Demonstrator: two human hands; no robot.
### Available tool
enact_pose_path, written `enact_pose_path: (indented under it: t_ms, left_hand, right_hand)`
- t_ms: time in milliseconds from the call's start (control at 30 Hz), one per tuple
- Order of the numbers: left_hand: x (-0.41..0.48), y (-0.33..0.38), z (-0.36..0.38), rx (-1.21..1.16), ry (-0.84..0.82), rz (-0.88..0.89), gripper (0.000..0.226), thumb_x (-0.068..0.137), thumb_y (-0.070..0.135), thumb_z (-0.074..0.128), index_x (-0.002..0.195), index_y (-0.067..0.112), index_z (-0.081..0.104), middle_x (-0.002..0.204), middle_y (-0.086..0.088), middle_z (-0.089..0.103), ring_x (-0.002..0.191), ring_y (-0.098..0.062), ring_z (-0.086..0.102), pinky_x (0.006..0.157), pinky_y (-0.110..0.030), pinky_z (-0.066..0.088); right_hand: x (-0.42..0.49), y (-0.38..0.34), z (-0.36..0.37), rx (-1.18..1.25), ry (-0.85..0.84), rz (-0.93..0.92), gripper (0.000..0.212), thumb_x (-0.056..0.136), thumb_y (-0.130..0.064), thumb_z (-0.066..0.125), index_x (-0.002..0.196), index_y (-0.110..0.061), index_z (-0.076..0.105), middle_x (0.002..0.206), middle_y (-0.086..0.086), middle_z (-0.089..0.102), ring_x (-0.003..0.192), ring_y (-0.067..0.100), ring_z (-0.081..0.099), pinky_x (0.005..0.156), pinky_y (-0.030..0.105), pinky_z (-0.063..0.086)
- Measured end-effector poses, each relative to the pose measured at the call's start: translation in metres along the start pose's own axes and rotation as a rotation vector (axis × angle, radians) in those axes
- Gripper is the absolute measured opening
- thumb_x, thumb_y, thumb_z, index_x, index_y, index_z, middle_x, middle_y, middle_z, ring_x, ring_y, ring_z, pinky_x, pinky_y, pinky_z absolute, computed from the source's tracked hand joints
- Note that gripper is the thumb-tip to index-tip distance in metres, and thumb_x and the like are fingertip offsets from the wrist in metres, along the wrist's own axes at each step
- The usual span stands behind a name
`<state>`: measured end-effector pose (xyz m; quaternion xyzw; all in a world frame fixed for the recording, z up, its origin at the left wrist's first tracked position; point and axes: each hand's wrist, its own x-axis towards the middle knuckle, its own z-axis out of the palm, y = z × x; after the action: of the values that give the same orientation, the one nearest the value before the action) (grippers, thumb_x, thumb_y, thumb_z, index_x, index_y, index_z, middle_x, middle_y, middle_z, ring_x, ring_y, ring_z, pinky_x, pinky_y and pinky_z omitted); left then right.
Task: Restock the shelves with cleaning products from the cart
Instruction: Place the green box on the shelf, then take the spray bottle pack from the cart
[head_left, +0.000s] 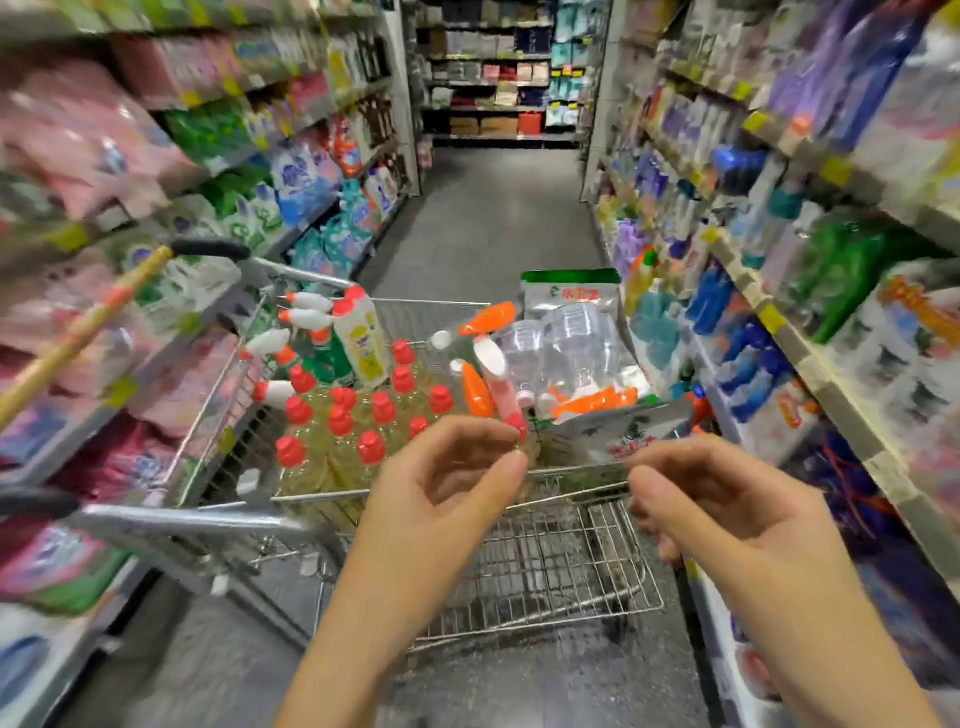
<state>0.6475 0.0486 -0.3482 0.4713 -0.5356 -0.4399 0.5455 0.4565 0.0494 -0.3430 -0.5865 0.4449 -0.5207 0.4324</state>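
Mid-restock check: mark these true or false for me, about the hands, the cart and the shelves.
1. Both hands grip the cart handle. False: the left hand and right hand hover at the near end of the cart, holding nothing.
2. The cart holds red-capped bottles of yellow liquid. True.
3. The shelving on both sides is bare. False: the shelves are full of goods.
4. A wooden pole shows at the left. True.

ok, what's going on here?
A person stands behind a wire shopping cart in a store aisle. The left hand and right hand hover over its near end, fingers loosely curled, holding nothing. The cart holds red-capped bottles of yellow liquid and clear spray bottles with orange triggers. Nothing picked yet.
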Motion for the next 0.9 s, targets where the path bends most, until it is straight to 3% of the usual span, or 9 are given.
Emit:
enact_pose_path:
  t_ms: [200, 367, 567, 700, 800, 900]
  left_hand:
    - [0.073, -0.031, -0.018, 0.025, 0.137, -0.091, 0.021, 0.071, 0.024, 0.069, 0.09, 0.013, 0.07, 0.081, 0.006, 0.071, 0.076, -0.003, 0.066, 0.069, -0.01, 0.049]
    - [0.152, -0.048, -0.016, 0.015, 0.25, -0.174, 0.016, 0.08, -0.001, 0.07, 0.088, 0.012, 0.067, 0.074, 0.009, 0.071, 0.07, 0.002, 0.064, 0.063, -0.009, 0.049]
    - [0.214, -0.067, -0.03, 0.054, 0.41, -0.228, 0.017, 0.079, -0.002, 0.07, 0.087, 0.012, 0.069, 0.075, 0.009, 0.07, 0.069, 0.002, 0.063, 0.061, -0.009, 0.049]
    - [0.235, -0.081, -0.043, 0.12, 0.409, -0.253, 0.018, 0.079, 0.005, 0.072, 0.086, 0.021, 0.069, 0.08, 0.009, 0.071, 0.073, 0.0, 0.064, 0.066, -0.012, 0.05]
    - [0.252, -0.092, -0.057, 0.108, 0.401, -0.27, 0.019, 0.079, 0.006, 0.072, 0.088, 0.022, 0.07, 0.084, 0.006, 0.072, 0.079, -0.003, 0.066, 0.068, -0.013, 0.051]
    - [0.274, -0.108, -0.074, 0.211, 0.344, -0.258, 0.024, 0.08, 0.008, 0.073, 0.094, 0.027, 0.067, 0.089, 0.009, 0.069, 0.083, -0.004, 0.066, 0.073, -0.015, 0.052]
  right_hand:
    - [0.099, 0.051, 0.021, 0.108, -0.119, 0.115, 0.03, 0.058, -0.038, 0.072, 0.083, -0.021, 0.074, 0.067, 0.001, 0.063, 0.06, 0.006, 0.053, 0.055, 0.013, 0.045]
    - [0.196, 0.07, 0.035, 0.116, -0.288, 0.159, 0.03, 0.057, -0.039, 0.072, 0.082, -0.022, 0.073, 0.072, 0.012, 0.065, 0.062, 0.008, 0.056, 0.054, 0.016, 0.047]
    - [0.291, 0.093, 0.059, 0.111, -0.424, 0.161, 0.03, 0.056, -0.039, 0.073, 0.084, -0.027, 0.072, 0.07, 0.008, 0.06, 0.064, 0.009, 0.051, 0.058, 0.018, 0.043]
    - [0.328, 0.111, 0.075, 0.123, -0.442, 0.181, 0.035, 0.055, -0.037, 0.075, 0.087, -0.023, 0.071, 0.071, 0.002, 0.063, 0.064, 0.01, 0.055, 0.059, 0.017, 0.045]
    - [0.346, 0.12, 0.087, 0.066, -0.502, 0.179, 0.035, 0.057, -0.036, 0.077, 0.091, -0.03, 0.07, 0.079, 0.002, 0.067, 0.069, 0.009, 0.06, 0.061, 0.019, 0.048]
    - [0.372, 0.137, 0.081, -0.349, -0.64, -0.045, 0.046, 0.071, -0.026, 0.08, 0.109, -0.044, 0.06, 0.107, -0.019, 0.06, 0.102, 0.002, 0.058, 0.083, 0.019, 0.047]
